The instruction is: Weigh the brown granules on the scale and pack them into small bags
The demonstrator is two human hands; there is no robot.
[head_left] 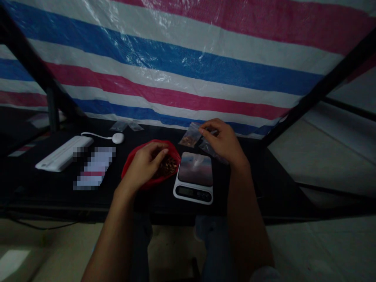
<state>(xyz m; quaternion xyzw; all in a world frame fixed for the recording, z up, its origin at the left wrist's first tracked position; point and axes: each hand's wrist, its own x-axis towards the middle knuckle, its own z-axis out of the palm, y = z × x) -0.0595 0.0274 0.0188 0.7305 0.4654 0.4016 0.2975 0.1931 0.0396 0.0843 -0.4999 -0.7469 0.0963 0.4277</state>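
Observation:
My left hand (149, 160) lies over a red bag (127, 164) that stands spread open. Inside it are many small dry brown pieces (169, 166), too fine to name. The fingers of this hand are curled in, and what they may hold is hidden. Above the scale, my right hand (220, 139) pinches the top corner of a small clear plastic bag (192, 131), which has some brown pieces at its bottom. More clear plastic bags (207, 147) lie beneath the right hand. A white kitchen scale (194, 178) with a shiny metal plate sits between my forearms.
On the black table (158, 201), a long white device (64, 152) and a round white piece on a cable (118, 138) lie left. A blurred-out phone-like object (95, 168) is nearby. Small clear bags (126, 125) lie farther back. A striped plastic sheet (176, 58) hangs behind.

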